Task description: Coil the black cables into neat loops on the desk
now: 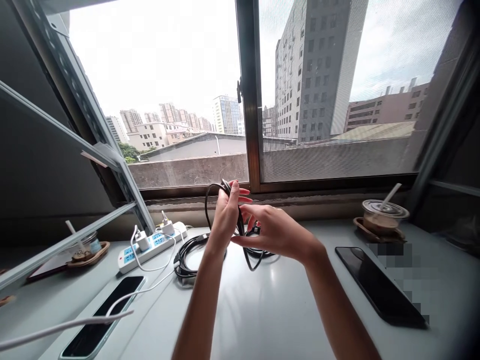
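Above the desk, my left hand point(226, 212) grips a looped black cable point(241, 226) between thumb and fingers. One loop sticks out to its left, and another hangs below on the right. My right hand point(277, 231) is curled round the hanging strands, its thumb underneath and its fingers above. On the desk to the left lies a coiled black cable point(180, 262) with a connector showing, partly hidden by my left forearm. Another black coil point(268, 253) lies behind my hands, largely covered by them.
A white power strip point(153, 247) with plugged-in chargers stands at the left. White cords run past a phone point(108, 312). On the right are a dark phone point(378, 285) and a lidded drink cup point(384, 215) in a carrier. A metal shelf frame point(129, 182) rises left of the window.
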`<state>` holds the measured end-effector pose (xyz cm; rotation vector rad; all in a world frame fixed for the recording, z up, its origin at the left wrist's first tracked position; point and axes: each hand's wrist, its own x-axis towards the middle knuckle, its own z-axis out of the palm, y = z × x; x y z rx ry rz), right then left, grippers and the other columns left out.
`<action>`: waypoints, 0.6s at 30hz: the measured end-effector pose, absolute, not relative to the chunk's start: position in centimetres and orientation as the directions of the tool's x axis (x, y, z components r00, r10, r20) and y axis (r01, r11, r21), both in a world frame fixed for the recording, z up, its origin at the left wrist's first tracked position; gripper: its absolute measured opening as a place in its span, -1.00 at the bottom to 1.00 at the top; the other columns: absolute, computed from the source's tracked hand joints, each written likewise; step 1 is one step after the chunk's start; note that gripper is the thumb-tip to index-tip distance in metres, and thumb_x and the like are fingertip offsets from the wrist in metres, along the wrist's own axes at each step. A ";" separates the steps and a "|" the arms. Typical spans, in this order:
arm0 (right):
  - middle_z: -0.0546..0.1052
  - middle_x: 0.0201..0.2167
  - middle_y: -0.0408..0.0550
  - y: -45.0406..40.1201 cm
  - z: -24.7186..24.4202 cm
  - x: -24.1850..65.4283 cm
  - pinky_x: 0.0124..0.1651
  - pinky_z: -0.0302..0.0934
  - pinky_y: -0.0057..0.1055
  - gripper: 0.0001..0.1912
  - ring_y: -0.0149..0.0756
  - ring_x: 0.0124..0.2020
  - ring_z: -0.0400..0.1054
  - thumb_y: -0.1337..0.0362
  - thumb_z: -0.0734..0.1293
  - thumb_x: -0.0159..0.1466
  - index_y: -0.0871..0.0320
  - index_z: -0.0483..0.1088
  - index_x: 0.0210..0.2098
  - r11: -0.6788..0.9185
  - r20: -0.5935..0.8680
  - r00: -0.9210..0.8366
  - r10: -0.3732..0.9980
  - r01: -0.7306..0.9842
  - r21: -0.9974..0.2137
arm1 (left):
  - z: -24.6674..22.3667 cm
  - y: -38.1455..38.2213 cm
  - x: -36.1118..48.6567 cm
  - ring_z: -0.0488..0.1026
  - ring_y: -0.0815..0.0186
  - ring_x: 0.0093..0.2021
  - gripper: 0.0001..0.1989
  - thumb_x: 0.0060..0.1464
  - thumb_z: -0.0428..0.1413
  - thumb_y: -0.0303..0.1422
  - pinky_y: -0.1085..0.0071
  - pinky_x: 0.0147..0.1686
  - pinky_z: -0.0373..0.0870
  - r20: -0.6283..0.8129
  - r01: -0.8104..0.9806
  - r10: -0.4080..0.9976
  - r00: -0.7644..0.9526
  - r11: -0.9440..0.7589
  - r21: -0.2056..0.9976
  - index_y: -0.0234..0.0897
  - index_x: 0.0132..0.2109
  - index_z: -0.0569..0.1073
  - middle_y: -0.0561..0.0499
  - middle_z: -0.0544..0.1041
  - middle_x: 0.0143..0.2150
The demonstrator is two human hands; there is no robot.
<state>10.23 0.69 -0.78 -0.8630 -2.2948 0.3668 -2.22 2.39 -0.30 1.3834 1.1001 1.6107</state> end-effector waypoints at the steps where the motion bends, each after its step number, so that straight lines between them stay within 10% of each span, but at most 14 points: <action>1: 0.51 -0.34 -0.10 0.6 -0.8 10.3 -0.30 0.14 -0.42 -0.70 -0.30 -0.34 0.39 0.09 0.34 0.15 0.17 0.36 -0.25 0.751 0.482 -0.578 0.659 0.468 -0.466 | -0.3 2.4 -2.2 0.50 0.27 -0.32 -0.60 0.17 -0.06 -0.08 0.44 -0.42 0.41 0.366 -0.010 0.919 -0.148 -0.371 0.928 -0.34 -0.05 0.29 -0.09 0.51 -0.23; 12: 0.52 -0.39 -0.11 1.1 -0.3 12.3 -0.42 0.23 -0.49 -0.62 -0.41 -0.46 0.38 0.11 0.11 0.35 0.14 0.27 0.06 0.703 0.574 -0.463 0.676 0.170 -0.691 | 0.4 2.5 -4.5 0.48 0.34 -0.47 -0.64 0.08 0.06 -0.10 0.50 -0.48 0.34 0.457 -0.122 0.869 -0.191 -0.483 0.867 -0.35 -0.39 0.42 -0.02 0.52 -0.49; 18: 0.53 -0.31 -0.06 1.2 -0.3 12.7 -0.62 0.20 -0.59 -0.57 -0.46 -0.52 0.39 0.07 0.18 0.30 0.13 0.29 0.08 0.680 0.614 -0.357 0.704 0.091 -0.727 | 1.2 0.9 -3.9 0.46 0.45 -0.47 -0.80 0.19 -0.02 -0.33 0.51 -0.38 0.42 0.253 -0.450 0.967 0.041 -0.208 0.868 -0.33 -0.34 0.40 0.03 0.52 -0.40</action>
